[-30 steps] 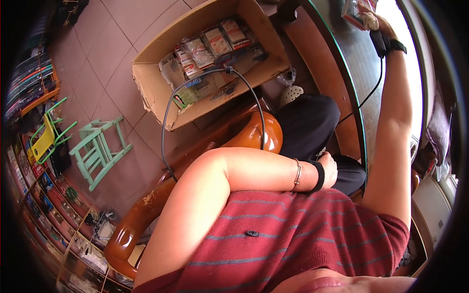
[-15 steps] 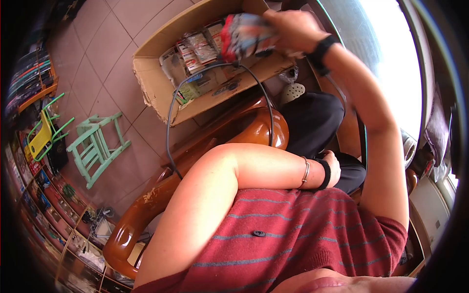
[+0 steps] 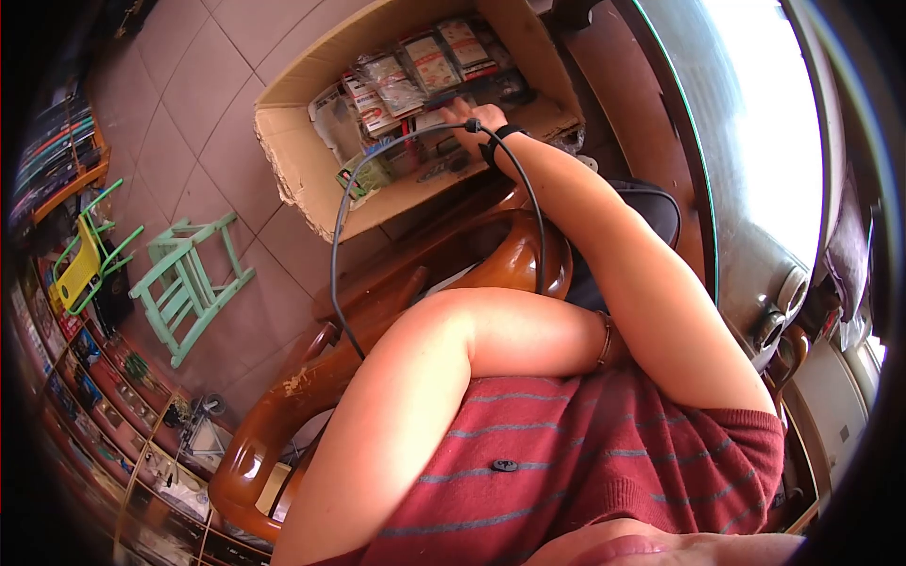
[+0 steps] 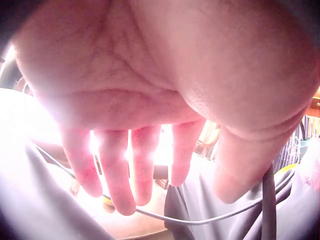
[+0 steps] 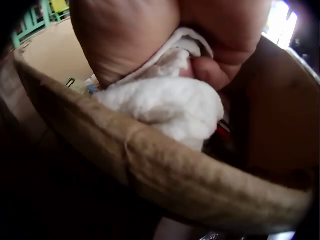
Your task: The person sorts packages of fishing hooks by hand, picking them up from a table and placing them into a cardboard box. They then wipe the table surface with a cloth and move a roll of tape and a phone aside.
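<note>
In the head view my right hand [image 3: 475, 121] is inside the cardboard box [image 3: 307, 179], low beside the packets [image 3: 434, 64], its fingers blurred. Up close in the right wrist view, the right hand [image 5: 165, 35] grips a bunched white cloth [image 5: 170, 105] just over the box's rim [image 5: 165, 165]. Whether those fingers also touch a packet cannot be told. My left hand [image 4: 125, 95] hangs with its fingers loosely extended and holds nothing; a thin cable [image 4: 195, 221] runs past behind them. In the head view my right arm hides the left hand.
A black cable [image 3: 337, 236] arches in front of the box. Below it curves a glossy wooden armrest [image 3: 260, 443]. A glass-edged table [image 3: 746, 151] stands on the right. Leftwards are a green stool [image 3: 184, 292], a small yellow chair [image 3: 80, 264] and shelves [image 3: 94, 387].
My right hand has come from the glass-edged table, carrying a red-edged packet across, down into the box. The packet can no longer be made out in the hand. My left arm has barely moved.
</note>
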Available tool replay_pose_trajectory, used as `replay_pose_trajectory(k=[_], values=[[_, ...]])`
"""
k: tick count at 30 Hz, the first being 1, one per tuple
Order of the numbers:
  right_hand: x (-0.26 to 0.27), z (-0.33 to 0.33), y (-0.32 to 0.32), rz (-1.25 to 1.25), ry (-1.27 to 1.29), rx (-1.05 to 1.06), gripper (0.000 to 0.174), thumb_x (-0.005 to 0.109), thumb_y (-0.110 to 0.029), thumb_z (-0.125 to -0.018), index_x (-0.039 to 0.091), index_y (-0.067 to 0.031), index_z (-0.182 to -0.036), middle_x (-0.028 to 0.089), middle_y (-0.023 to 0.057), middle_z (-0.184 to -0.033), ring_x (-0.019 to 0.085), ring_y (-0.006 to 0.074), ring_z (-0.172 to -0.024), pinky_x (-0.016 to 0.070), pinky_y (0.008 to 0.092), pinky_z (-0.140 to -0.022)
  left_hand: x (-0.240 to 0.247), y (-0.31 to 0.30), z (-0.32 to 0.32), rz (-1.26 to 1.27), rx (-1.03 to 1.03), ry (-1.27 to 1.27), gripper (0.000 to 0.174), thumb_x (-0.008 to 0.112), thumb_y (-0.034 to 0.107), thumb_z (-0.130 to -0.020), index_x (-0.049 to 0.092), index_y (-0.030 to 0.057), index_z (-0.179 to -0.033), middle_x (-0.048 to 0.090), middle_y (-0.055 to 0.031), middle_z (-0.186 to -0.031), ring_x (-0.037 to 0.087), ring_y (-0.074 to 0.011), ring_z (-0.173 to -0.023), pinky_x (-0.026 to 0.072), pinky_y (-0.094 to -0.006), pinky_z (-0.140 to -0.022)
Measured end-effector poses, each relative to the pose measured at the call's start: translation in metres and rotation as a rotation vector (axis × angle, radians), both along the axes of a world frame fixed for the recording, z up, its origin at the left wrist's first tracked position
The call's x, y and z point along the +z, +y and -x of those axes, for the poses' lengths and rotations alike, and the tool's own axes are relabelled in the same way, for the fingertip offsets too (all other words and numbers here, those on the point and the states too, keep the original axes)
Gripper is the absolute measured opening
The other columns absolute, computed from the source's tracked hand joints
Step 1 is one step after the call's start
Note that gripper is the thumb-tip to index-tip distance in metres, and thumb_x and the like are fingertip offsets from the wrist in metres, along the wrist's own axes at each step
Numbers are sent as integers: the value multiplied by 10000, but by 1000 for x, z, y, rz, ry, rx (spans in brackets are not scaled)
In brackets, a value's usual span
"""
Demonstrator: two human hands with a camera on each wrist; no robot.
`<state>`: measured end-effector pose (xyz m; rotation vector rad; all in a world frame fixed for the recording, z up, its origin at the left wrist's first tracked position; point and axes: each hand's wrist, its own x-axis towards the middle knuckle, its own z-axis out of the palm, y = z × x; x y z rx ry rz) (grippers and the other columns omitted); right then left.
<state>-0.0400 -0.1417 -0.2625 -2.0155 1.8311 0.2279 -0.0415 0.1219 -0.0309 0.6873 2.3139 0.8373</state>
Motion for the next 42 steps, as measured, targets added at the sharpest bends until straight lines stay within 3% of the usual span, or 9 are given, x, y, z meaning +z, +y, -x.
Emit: replay_pose_trajectory(k=[7, 12, 16, 21, 25, 30, 34, 38, 42], values=[[96, 116, -14, -114, -165, -127, 325, 670, -227, -767, 724, -111, -1066, 728, 121, -1034, 688, 340, -984, 559, 442, -849, -12, 4, 1, -2, 88, -27, 388, 456, 288, -975, 697, 125, -1231, 691, -93, -1215, 631, -327, -1130, 405, -593, -937], [105, 215, 52, -166, -84, -249, 344, 661, -199, -762, 699, -14, -1050, 708, 206, -991, 675, 377, -947, 539, 453, -839, -15, -4, -11, -60, 82, 176, 341, 510, 290, -894, 767, 113, -1030, 702, -134, -1011, 659, -299, -940, 458, -543, -797], [45, 212, 97, -622, -151, -235, 482, 708, -268, -760, 678, -26, -1175, 715, 210, -994, 690, 369, -937, 536, 447, -855, -7, -21, -12, -35, 71, 217, 340, 511, 282, -885, 765, 95, -1013, 696, -135, -995, 654, -295, -905, 457, -519, -785], [-34, 223, 130, -711, -376, -345, 721, 633, -266, -787, 459, -168, -1479, 628, 210, -1299, 637, 347, -1141, 490, 440, -974, -14, -17, -14, 79, 106, 225, 338, 492, 281, -907, 766, 112, -1010, 703, -107, -1004, 639, -291, -957, 456, -474, -785], [-67, 221, 147, -808, -467, -408, 787, 651, -314, -793, 386, -188, -1523, 594, 199, -1357, 601, 346, -1211, 468, 428, -1026, -14, -23, -8, 139, 102, 225, 351, 478, 260, -918, 756, 79, -1033, 694, -150, -1046, 632, -297, -978, 456, -462, -782], [-101, 215, 175, -730, -485, -540, 722, 653, -366, -817, 471, -106, -1466, 552, 195, -1411, 548, 336, -1290, 444, 421, -1070, -21, -18, -10, 226, 191, 245, 371, 469, 240, -923, 723, 10, -1066, 674, -200, -1090, 626, -315, -996, 455, -439, -827], [-111, 226, 195, -492, -316, -595, 487, 645, -336, -834, 674, -38, -1217, 647, 221, -1245, 609, 388, -1163, 481, 434, -1006, -20, -21, -10, 192, 204, 232, 369, 471, 237, -914, 718, -5, -1043, 668, -207, -1068, 613, -314, -1021, 447, -433, -877], [-2, 224, 203, -229, -540, -433, 361, 585, -277, -909, 695, -6, -1122, 673, 226, -1165, 626, 408, -1085, 493, 431, -971, -24, -13, -18, 179, 274, 284, 349, 487, 234, -894, 726, 17, -1028, 670, -192, -1043, 607, -315, -1030, 437, -438, -917], [113, 221, 215, 38, -617, -558, 383, 531, -252, -986, 630, 4, -1253, 687, 213, -1133, 638, 354, -1090, 486, 403, -965, -18, -14, -18, 206, 173, 223, 387, 498, 288, -931, 724, 41, -1126, 678, -159, -1136, 609, -320, -1082, 412, -512, -994]])
